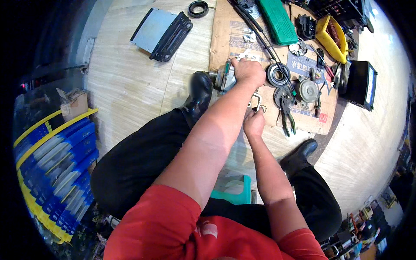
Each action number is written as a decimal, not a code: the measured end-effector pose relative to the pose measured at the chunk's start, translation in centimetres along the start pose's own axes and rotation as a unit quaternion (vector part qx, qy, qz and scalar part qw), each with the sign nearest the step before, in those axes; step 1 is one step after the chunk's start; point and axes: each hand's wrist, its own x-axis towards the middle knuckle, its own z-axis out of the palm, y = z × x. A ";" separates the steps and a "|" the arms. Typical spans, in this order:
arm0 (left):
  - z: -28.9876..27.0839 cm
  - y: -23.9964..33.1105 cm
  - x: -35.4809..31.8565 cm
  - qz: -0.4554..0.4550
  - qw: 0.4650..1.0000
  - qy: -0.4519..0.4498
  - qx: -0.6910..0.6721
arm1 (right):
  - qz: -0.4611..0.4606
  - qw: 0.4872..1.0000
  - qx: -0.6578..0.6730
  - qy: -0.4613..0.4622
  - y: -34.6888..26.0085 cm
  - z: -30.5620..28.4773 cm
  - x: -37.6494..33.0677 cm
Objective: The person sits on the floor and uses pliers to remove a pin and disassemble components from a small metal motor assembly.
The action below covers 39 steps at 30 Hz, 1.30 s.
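My left hand (249, 73) is closed over the right side of a grey metal machine part (222, 80), on the cardboard's left edge. Its fingers curl away from view, so what lies in its grip is hidden. A slim green-handled tool (227, 66) lies against that part, and a silvery metal piece (243, 54) shows just beyond the knuckles. Closer to me, my right hand (254, 124) has its fingers closed on a bent, shiny metal piece (259, 100). Right of the hands are a round pulley (277, 74), a disc-shaped plate (284, 96) and dark-handled pliers (286, 115).
Printed cardboard (260, 128) covers the floor here. On it lie a motor-like round part (308, 91), a green case (278, 21) and a yellow container (327, 37). A black battery (359, 84) stands right, a car stereo unit (162, 34) left. My boots (200, 92) flank the work.
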 end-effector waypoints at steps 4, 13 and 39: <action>0.6 -0.1 0.4 0.002 1.000 0.012 -0.016 | 0.017 1.000 -0.008 -0.004 0.0 0.2 0.3; 1.2 -0.3 0.9 0.009 1.000 0.006 -0.026 | 0.019 1.000 0.003 -0.006 -0.1 0.6 0.0; 1.0 0.9 0.4 -0.004 0.999 0.034 0.013 | 0.025 0.999 0.027 -0.012 0.1 0.4 -0.3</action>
